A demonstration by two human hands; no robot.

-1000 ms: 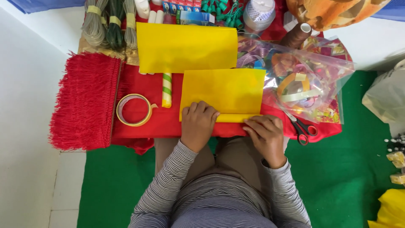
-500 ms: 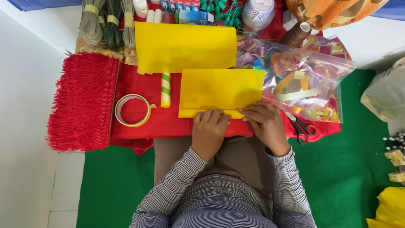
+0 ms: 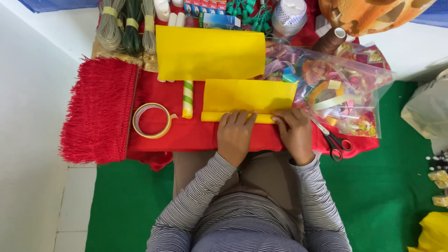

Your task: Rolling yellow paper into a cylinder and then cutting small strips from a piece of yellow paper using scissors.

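1. Compared with half a second ago, both hands sit a little lower on the yellow paper sheet; its near edge is now turned over into a narrow folded strip.
2. The left hand lies flat, fingers spread, pressing that folded strip; it grips nothing.
3. The right hand also lies open, fingertips pressing the fold's right end.
4. The sheet lies on the red cloth covering the worktop, directly in front of the person; it has stayed in place.
5. A larger yellow sheet lies just beyond it, unchanged.
6. A clear plastic bag of coloured ribbons lies at the right, touching the smaller sheet's edge.
7. A blue rectangular box and a flat red-and-blue packet sit at the far edge.
8. A ring of tape and a green-striped tube lie left of the sheet.
9. Red-handled scissors lie just beside the right hand.
10. A red fringe hangs at the left.
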